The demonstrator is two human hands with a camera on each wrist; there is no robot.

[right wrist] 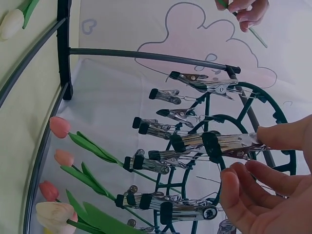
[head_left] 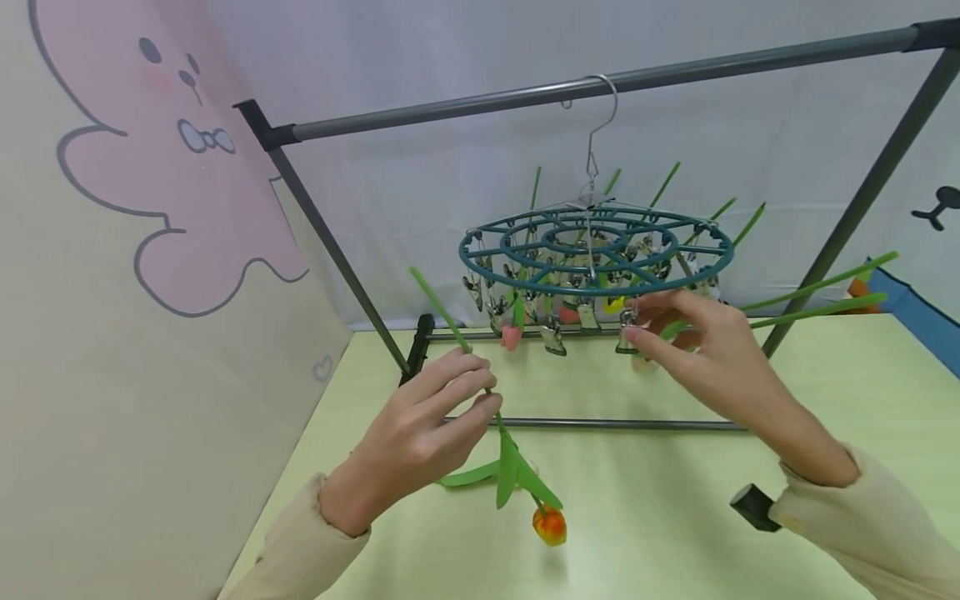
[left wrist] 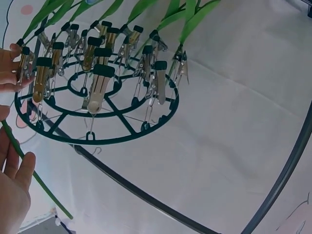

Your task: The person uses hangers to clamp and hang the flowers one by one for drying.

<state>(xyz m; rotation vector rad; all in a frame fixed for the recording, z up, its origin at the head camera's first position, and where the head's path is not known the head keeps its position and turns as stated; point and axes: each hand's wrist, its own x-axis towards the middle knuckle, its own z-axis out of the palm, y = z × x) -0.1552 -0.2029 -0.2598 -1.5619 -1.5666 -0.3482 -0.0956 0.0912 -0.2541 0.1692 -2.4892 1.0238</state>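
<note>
My left hand (head_left: 427,425) holds an orange-yellow artificial tulip (head_left: 550,526) by its green stem, with the bloom hanging down over the table. My right hand (head_left: 712,350) pinches a metal clip (right wrist: 234,145) between thumb and fingers; nothing shows in its dark-tipped jaws. That clip hangs from the near right side of a round dark green clip hanger (head_left: 592,290). Several other tulips hang bloom-down from its clips, among them a pink tulip (right wrist: 59,126) and a cream tulip (right wrist: 54,217).
A grey rack bar (head_left: 465,106) carries the hanger by its hook (head_left: 611,104). On the pale green table (head_left: 637,533) lies a white tulip (right wrist: 10,24). Long green stems (head_left: 825,287) stick out to the right beyond my right hand, near a blue-edged box (head_left: 922,321).
</note>
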